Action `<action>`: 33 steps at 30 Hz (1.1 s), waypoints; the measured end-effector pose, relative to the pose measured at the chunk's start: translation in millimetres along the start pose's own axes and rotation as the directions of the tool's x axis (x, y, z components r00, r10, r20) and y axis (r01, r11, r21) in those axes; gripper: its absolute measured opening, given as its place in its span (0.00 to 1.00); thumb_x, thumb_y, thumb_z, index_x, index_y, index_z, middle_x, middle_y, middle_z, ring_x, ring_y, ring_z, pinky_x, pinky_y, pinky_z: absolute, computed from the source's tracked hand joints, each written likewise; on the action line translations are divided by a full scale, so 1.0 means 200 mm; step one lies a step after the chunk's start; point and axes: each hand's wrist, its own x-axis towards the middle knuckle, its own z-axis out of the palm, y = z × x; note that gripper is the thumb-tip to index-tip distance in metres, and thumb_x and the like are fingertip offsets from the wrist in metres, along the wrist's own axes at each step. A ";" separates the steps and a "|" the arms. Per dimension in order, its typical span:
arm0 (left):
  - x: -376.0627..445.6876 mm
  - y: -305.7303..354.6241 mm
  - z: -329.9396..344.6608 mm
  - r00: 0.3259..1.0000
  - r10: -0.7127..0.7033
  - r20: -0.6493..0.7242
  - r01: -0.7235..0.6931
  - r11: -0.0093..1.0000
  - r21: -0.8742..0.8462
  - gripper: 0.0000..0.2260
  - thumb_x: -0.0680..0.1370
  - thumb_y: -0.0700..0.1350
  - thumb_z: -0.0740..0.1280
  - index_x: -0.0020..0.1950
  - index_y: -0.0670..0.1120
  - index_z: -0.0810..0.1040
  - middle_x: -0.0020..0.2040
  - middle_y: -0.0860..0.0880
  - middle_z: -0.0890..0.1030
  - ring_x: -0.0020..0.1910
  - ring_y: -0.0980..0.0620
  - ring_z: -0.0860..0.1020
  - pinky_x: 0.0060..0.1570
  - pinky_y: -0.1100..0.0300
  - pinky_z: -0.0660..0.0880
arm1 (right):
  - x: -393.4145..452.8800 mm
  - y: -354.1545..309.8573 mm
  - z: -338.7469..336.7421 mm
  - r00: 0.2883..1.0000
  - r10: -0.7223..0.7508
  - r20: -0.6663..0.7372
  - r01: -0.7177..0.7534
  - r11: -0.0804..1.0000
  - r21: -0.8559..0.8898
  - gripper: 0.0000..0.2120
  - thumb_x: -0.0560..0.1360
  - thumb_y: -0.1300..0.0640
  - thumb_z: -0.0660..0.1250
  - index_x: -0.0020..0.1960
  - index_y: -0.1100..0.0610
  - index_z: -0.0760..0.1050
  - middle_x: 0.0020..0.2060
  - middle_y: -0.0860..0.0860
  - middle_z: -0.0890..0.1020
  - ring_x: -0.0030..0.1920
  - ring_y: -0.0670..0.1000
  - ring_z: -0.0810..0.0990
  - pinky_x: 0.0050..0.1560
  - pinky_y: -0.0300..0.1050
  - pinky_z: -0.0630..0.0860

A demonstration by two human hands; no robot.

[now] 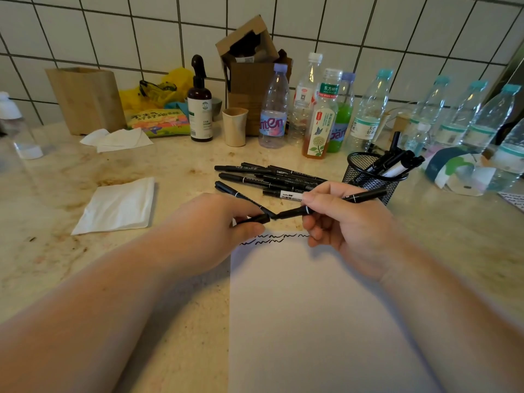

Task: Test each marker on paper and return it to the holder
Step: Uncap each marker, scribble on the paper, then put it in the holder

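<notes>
Marker [334,204] in right grip [344,222], loose markers [266,177] behind, bottles [317,109] beyond holder [371,177]

You hold a black marker [334,204] level, its cap [255,219] off; more markers [269,178] lie beside the mesh holder [368,177]; squiggles top the paper [312,307].

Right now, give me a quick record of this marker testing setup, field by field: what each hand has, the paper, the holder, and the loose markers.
left hand: holds a black cap
right hand: holds an uncapped black marker, tip toward the cap
paper: white sheet on the counter, black squiggles along its far edge
holder: black mesh cup, several markers inside
loose markers: a pile lying on the counter, left of the holder
tissue: folded, left of the paper
</notes>
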 end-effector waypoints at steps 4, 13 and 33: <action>0.00 0.02 -0.01 0.999 0.016 0.041 -0.015 1.000 -0.005 0.12 0.78 0.61 0.64 0.57 0.75 0.67 0.47 0.77 0.73 0.46 0.72 0.72 0.34 0.64 0.71 | 0.00 0.01 0.00 0.999 0.005 0.036 -0.005 1.000 -0.009 0.05 0.71 0.54 0.78 0.38 0.53 0.85 0.31 0.56 0.83 0.28 0.49 0.79 0.30 0.42 0.79; -0.01 0.04 -0.02 0.999 0.002 0.049 -0.002 1.000 -0.002 0.03 0.78 0.61 0.63 0.49 0.71 0.75 0.41 0.70 0.80 0.37 0.62 0.78 0.37 0.59 0.78 | 0.00 0.00 -0.01 0.986 0.094 0.135 -0.108 0.989 0.099 0.12 0.71 0.51 0.75 0.47 0.59 0.88 0.33 0.57 0.83 0.30 0.50 0.78 0.33 0.44 0.80; -0.05 0.09 -0.05 0.963 0.219 -0.154 -0.213 0.976 0.053 0.11 0.81 0.55 0.61 0.49 0.54 0.81 0.36 0.57 0.78 0.41 0.58 0.74 0.39 0.62 0.73 | 0.00 -0.02 -0.04 0.981 0.017 0.191 -0.050 0.984 0.172 0.12 0.75 0.54 0.71 0.50 0.64 0.77 0.36 0.61 0.85 0.33 0.52 0.83 0.37 0.46 0.83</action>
